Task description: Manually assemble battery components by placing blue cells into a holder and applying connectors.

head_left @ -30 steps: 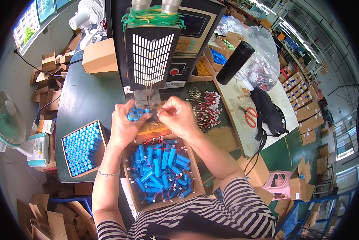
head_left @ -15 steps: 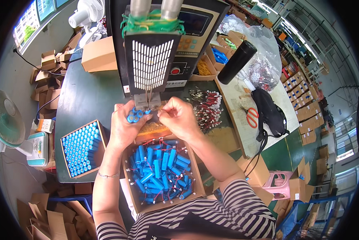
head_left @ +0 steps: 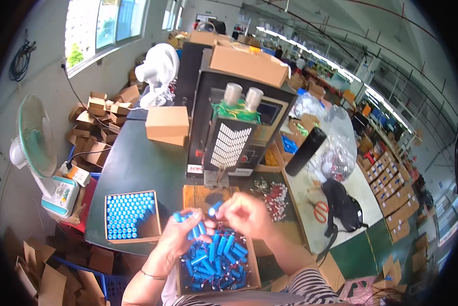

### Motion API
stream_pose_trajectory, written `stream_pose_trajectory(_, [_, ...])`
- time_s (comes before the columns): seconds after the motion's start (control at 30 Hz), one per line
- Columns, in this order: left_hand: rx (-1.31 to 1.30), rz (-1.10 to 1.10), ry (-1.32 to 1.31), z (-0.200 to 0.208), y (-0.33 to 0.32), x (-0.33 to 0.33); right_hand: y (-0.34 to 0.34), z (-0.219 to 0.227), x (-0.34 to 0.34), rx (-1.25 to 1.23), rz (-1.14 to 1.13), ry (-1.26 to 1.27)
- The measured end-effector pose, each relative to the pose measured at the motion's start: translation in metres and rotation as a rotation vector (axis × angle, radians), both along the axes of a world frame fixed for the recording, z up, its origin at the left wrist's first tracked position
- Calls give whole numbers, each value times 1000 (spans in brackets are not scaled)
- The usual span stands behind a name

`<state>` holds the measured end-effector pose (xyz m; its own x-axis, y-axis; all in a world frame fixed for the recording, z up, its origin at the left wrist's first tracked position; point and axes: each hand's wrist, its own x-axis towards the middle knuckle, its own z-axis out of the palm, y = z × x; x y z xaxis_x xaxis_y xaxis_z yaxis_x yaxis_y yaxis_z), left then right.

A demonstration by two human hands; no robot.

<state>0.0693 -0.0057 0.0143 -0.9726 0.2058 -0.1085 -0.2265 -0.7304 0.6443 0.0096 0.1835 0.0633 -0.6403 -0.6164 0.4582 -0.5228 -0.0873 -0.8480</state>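
Observation:
My left hand (head_left: 175, 235) is closed around several blue cylindrical battery cells (head_left: 196, 230). It is above the left rim of an open cardboard box (head_left: 255, 262). That box holds a heap of blue batteries (head_left: 216, 262) with thin wires and small white connectors. My right hand (head_left: 250, 217) pinches one blue battery cell (head_left: 213, 209) between thumb and fingers, just right of the left hand. Beyond both hands stands a black spot-welding machine (head_left: 203, 122), its electrode tips (head_left: 220, 176) apart from the cells. A wooden work block (head_left: 196, 195) lies below the tips.
Upright blue cells fill a shallow cardboard tray (head_left: 158, 217) at left. Red-and-white wire leads (head_left: 276, 201) lie right of the machine. A white board bears orange scissors (head_left: 320, 211), a black pouch (head_left: 342, 204) and a black cylinder (head_left: 305, 152). Fans (head_left: 35, 135) stand at left.
The view has tilted up, showing more of the room. Both hands have drawn back from the electrode tips toward the box. A cell now shows clearly in the right hand's fingers.

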Motion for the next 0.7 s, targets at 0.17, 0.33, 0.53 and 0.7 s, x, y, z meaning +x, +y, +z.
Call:
stream_pose_trajectory(0.17, [22,-12,-26,5,3,1,-3,11,16,239,143,625])
stream_pose_trajectory(0.33, [-643,358,209,2,-1,-19,12,3,-5,448,-154,516])
stream_pose_trajectory(0.53, [-1027,551,387,-11,-2,-59,13,-42,-46,482,-379,427])
stream_pose_trajectory(0.7, [-1233,563,458,-18,0,-63,14,-51,-55,406,-426,276])
